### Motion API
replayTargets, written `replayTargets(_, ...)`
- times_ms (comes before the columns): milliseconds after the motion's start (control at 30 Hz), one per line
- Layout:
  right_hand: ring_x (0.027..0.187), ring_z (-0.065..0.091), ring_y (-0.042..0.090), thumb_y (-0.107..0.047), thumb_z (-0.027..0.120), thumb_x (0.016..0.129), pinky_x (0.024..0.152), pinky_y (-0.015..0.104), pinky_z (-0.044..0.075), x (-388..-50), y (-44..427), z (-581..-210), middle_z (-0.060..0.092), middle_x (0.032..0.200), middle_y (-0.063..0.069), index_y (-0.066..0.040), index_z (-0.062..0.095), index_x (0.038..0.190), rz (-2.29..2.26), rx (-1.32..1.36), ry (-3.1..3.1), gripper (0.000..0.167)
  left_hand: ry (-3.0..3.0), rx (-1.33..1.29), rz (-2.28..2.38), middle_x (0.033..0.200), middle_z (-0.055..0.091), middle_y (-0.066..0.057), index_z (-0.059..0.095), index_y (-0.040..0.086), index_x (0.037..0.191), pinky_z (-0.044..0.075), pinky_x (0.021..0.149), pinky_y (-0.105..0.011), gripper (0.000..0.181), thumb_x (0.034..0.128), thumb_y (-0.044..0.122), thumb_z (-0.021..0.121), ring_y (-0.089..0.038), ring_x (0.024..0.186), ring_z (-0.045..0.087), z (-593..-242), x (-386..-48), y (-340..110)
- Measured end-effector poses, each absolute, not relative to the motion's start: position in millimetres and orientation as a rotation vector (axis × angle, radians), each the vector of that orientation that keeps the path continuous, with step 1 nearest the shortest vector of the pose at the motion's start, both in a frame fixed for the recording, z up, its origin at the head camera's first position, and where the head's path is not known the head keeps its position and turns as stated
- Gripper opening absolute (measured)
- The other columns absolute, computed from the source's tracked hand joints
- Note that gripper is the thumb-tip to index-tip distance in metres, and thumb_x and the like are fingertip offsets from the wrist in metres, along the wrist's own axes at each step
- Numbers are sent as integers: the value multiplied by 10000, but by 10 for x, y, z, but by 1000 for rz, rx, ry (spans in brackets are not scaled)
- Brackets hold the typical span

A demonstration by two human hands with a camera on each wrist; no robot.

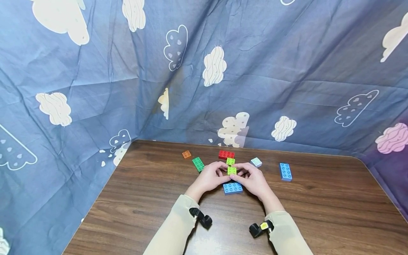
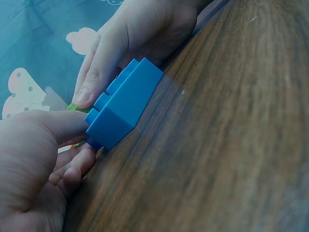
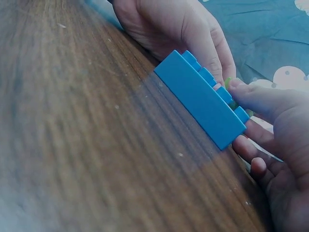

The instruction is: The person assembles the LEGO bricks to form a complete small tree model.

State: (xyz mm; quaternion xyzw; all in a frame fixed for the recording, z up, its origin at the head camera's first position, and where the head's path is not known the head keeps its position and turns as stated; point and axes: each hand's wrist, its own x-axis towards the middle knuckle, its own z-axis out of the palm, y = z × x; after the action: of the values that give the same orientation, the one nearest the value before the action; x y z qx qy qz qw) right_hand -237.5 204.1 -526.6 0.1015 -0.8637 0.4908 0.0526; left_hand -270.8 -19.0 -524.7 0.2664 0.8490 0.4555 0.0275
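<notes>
In the head view, a small lime green brick (image 1: pixel 232 171) is between both hands, studs facing up. My left hand (image 1: pixel 210 177) pinches it from the left, and my right hand (image 1: pixel 253 180) pinches its right side. Just beyond it is a second lime green brick (image 1: pixel 230 161), in front of a red brick (image 1: pixel 226 154). Nearer to me lies a long blue brick (image 1: pixel 232 188). Both wrist views show this blue brick (image 2: pixel 125 106) in front of the fingertips, hiding most of the lime green brick (image 3: pixel 228 83). What lies under the held brick is hidden.
Left of the hands lie a green brick (image 1: pixel 198 164) and a small orange brick (image 1: pixel 186 154). To the right are a small pale blue brick (image 1: pixel 256 162) and another long blue brick (image 1: pixel 285 172). A cloud-patterned cloth (image 1: pixel 255 88) hangs behind the wooden table (image 1: pixel 334 205).
</notes>
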Motion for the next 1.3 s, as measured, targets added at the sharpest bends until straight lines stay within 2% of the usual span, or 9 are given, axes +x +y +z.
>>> replayTargets(233, 872, 682, 148, -209, 897, 940, 707, 249, 510, -2366, 2071, -5262, 750, 1069, 75, -105, 772, 1268, 1527, 321, -2595, 365, 2627, 832, 1406, 1125, 754, -24, 755, 93, 1243, 514, 715, -230, 324, 965, 218, 865, -29, 788, 608, -5256, -2717, -187)
replayTargets(467, 885, 706, 123, -241, 843, 996, 763, 213, 565, -2377, 2088, -5262, 780, 1071, 77, -77, 772, 1238, 1543, 265, -2480, 300, 2614, 827, 1413, 1127, 752, -33, 751, 84, 1250, 519, 729, -235, 327, 960, 183, 865, -38, 792, 610, -5253, -2705, -190)
replayTargets(667, 791, 618, 109, -167, 867, 965, 664, 153, 463, -2391, 2116, -5239, 727, 913, 42, -111, 800, 1056, 1392, 129, -2248, 125, 2604, 812, 1430, 1119, 741, -28, 746, 89, 1240, 520, 729, -237, 331, 954, 195, 874, -38, 787, 606, -5251, -2700, -190)
replayTargets(833, 842, 593, 194, -148, 908, 913, 681, 160, 401, -2408, 2177, -5246, 674, 963, 92, -65, 787, 1049, 1238, 15, -2176, 200, 2609, 807, 1427, 1113, 738, -23, 747, 93, 1241, 512, 728, -241, 329, 954, 196, 872, -45, 785, 604, -5252, -2699, -185)
replayTargets(967, 1004, 630, 301, -155, 916, 895, 772, 244, 415, -2419, 2230, -5249, 669, 1113, 150, -44, 781, 1132, 1169, -92, -2197, 295, 2617, 797, 1419, 1114, 737, -12, 748, 99, 1246, 505, 721, -244, 331, 955, 198, 871, -47, 788, 606, -5256, -2699, -183)
replayTargets(1100, 1181, 635, 352, -149, 904, 902, 875, 374, 464, -2426, 2281, -5252, 664, 1282, 174, -51, 767, 1239, 1171, -171, -2255, 377, 2620, 790, 1411, 1118, 739, -10, 747, 99, 1255, 501, 721, -245, 339, 956, 200, 870, -46, 791, 605, -5257, -2698, -184)
replayTargets(1300, 1305, 600, 402, -211, 858, 954, 1025, 558, 519, -2413, 2327, -5243, 616, 1400, 225, -22, 679, 1407, 1220, -237, -2402, 523, 2615, 791, 1415, 1135, 742, -27, 746, 95, 1259, 500, 723, -246, 342, 957, 199, 868, -48, 793, 604, -5254, -2695, -186)
